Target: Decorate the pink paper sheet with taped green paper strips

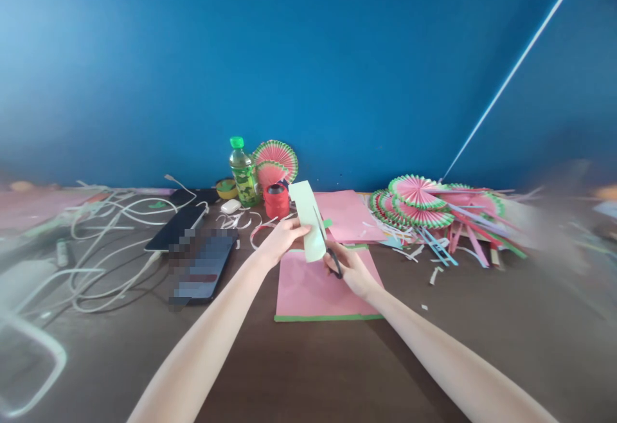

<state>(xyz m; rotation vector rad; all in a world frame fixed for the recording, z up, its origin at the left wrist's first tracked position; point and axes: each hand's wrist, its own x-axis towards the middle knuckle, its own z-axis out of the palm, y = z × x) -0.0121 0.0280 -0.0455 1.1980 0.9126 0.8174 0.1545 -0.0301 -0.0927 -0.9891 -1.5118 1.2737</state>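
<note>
My left hand pinches a pale green paper strip and holds it upright above the table. My right hand grips black-handled scissors, whose blades run up along the strip's right edge. A small green offcut shows beside the blades. Below both hands lies a pink sheet with a green edge on the brown table.
More pink sheets lie behind. A heap of pink-and-green paper fans and strips fills the right. A green bottle, a red tape roll, two phones and white cables sit to the left, before a blue wall.
</note>
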